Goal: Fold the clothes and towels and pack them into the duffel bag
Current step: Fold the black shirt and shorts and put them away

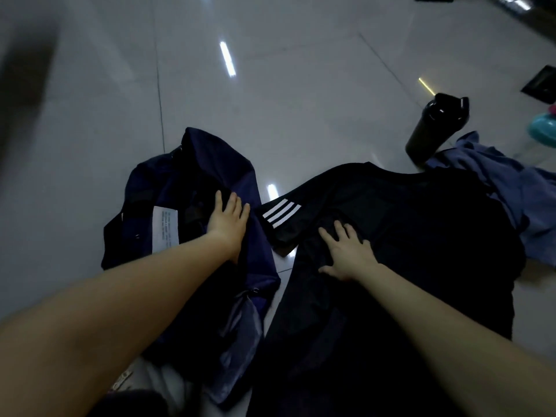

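1. the left hand (228, 219) rests on the navy duffel bag (192, 164) with its fingers straight, gripping nothing.
2. the right hand (346, 254) presses flat, fingers spread, on the black shirt (421, 236).
3. the shirt lies spread on the floor (270, 100), just right of the bag.
4. a blue garment (517, 191) lies crumpled beyond the shirt, beside a black bottle (433, 127).

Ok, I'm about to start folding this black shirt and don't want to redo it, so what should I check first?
1. Black T-shirt with white sleeve stripes lies spread out: ok.
2. Right hand flat on it: ok.
3. Striped sleeve folded in: not ok, it sticks out toward the bag.
4. Navy fabric duffel bag open for packing: cannot tell; left hand rests on it.
5. Crumpled blue garment clear of the shirt: not ok, it lies against its edge.
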Action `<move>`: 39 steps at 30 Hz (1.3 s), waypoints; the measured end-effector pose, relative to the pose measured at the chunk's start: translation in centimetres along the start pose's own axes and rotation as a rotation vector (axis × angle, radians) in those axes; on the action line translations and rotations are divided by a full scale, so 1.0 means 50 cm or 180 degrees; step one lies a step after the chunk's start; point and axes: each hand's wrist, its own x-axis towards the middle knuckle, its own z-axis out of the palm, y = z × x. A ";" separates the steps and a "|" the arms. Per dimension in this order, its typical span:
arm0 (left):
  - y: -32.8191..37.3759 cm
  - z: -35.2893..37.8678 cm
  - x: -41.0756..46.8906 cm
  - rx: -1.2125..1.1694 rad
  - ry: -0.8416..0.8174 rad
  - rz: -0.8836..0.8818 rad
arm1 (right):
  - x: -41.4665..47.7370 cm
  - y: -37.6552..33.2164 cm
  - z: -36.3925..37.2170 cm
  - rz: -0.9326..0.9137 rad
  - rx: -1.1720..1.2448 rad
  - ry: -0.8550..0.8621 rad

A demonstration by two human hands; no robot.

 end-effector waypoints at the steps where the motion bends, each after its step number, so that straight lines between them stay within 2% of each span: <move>1: -0.013 0.007 0.004 0.0079 -0.0041 -0.0012 | 0.001 -0.002 -0.001 0.0018 0.0026 0.0003; 10: -0.090 0.038 0.029 0.0527 -0.0055 -0.0051 | 0.001 -0.007 -0.006 0.0062 0.0166 0.0000; 14: -0.078 0.002 0.015 0.0392 0.0043 -0.0100 | -0.020 -0.007 -0.008 -0.0057 0.0210 0.0158; 16: -0.052 -0.032 0.018 -0.0203 0.0270 -0.0138 | -0.038 -0.008 -0.003 -0.0079 0.0158 0.0425; 19: 0.016 -0.072 0.040 -0.1954 0.0738 -0.0001 | -0.066 -0.003 0.013 0.0079 0.0149 0.0897; 21: 0.058 -0.079 0.058 -0.2711 0.0631 -0.0106 | -0.076 0.008 0.030 0.0180 0.0178 0.0943; 24: 0.083 -0.070 0.085 -0.2615 0.0672 -0.0387 | -0.079 0.030 0.055 0.0104 0.0203 0.0628; 26: 0.074 -0.070 0.104 -0.2545 0.0882 -0.0282 | -0.076 0.039 0.064 -0.0020 0.0235 0.0556; 28: 0.051 -0.079 0.123 -0.2666 0.0859 -0.0100 | -0.068 0.045 0.066 -0.0072 0.0271 0.0716; 34: -0.062 -0.104 0.169 -0.3862 0.0652 -0.0443 | -0.022 0.038 0.059 -0.0005 0.0367 0.1525; 39: -0.105 -0.103 0.217 -0.4677 0.1009 -0.0926 | 0.007 0.021 0.036 0.0141 0.0237 0.1607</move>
